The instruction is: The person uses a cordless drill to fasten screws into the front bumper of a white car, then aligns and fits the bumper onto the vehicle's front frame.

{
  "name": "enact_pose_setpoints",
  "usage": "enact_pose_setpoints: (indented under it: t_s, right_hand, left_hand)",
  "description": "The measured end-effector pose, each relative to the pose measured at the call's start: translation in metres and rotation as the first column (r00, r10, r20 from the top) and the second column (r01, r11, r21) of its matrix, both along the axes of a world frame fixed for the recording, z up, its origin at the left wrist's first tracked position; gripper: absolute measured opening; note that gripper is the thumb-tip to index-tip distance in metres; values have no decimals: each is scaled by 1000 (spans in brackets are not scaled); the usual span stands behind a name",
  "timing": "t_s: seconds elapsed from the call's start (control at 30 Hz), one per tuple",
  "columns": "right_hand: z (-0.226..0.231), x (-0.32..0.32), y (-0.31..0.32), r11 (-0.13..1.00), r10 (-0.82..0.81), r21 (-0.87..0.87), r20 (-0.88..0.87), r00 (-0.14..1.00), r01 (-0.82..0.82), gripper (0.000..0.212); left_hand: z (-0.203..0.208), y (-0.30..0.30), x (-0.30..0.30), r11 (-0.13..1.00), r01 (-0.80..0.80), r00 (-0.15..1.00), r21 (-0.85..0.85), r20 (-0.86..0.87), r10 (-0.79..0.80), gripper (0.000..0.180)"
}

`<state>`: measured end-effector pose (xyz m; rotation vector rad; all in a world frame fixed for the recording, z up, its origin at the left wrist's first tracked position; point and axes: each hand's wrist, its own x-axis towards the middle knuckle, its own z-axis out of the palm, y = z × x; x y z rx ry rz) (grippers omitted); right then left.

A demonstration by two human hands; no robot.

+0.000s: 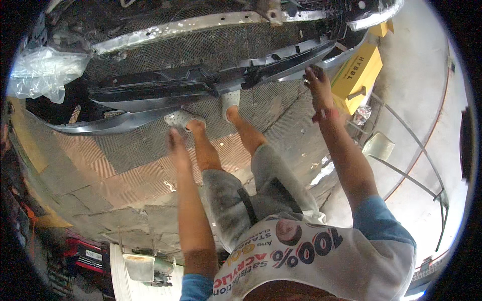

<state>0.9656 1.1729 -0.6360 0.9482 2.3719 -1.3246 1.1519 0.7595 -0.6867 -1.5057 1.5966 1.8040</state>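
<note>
A long dark grey car bumper (160, 103) spans the front of a car with its front end opened up. My left hand (176, 143) is in the air on the near side of the bumper, beside my left shoe. It is smeared by motion, and its fingers cannot be made out. Over by the bumper's right end, my right hand (318, 86) is raised, dark-stained fingers partly bent and apart. A small pale spot shows at its fingers, too small to name. Around the right wrist is a red band (327, 115).
Behind the bumper runs a pale metal crossbar (201, 22). Clear plastic wrap (47, 72) covers the car's left corner. A yellow box (360, 75) stands right of my right hand, near a thin metal frame (419, 143). My light clogs (183, 119) rest on patterned floor tiles (125, 155).
</note>
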Motion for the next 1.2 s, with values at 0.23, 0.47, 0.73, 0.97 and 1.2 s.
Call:
enact_pose_setpoints:
  t_s: [0.23, 0.47, 0.73, 0.97, 1.2]
  right_hand:
    - [-85, -42, 83, 916, -346, -87, 321, 882, 392, 99]
    - [-117, -53, 94, 897, -311, -86, 574, 757, 434, 94]
    - [-134, -46, 104, 849, -444, -149, 322, 836, 507, 83]
    - [-117, -36, 110, 797, -483, -202, 353, 801, 569, 100]
    - [-136, -31, 100, 747, -663, -93, -25, 749, 658, 114]
  left_hand:
    - [-35, -56, -133, 905, -324, 946, -277, -67, 318, 83]
    - [-84, -112, -133, 929, -371, 920, -3, -137, 367, 87]
    - [-93, -151, -130, 981, -190, 970, -40, -159, 182, 92]
    - [-26, -123, -132, 992, -125, 992, -33, -36, 124, 104]
    - [-13, -98, -148, 981, -182, 983, 62, 33, 180, 101]
